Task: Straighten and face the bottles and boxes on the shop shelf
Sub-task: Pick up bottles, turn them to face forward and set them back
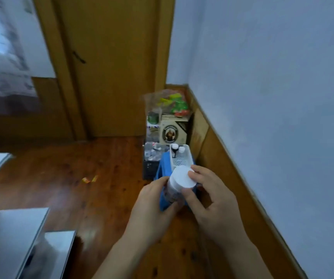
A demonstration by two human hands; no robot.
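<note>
The right grip (208, 196) pinches the wide white round lid of the clear plastic jar (179, 183); the left grip (152, 206) wraps the jar's body from the left. Just beyond both grips sits a white perforated plastic basket (188, 158) on a blue plastic stool (165, 166). Two small white-capped bottles (177, 148) stand in the basket's far end. Behind it stands a beige printed cardboard box (172, 131).

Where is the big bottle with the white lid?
Low in the middle of the head view, the bottle is held by both hands, left hand and right hand, just above the white basket.
</note>
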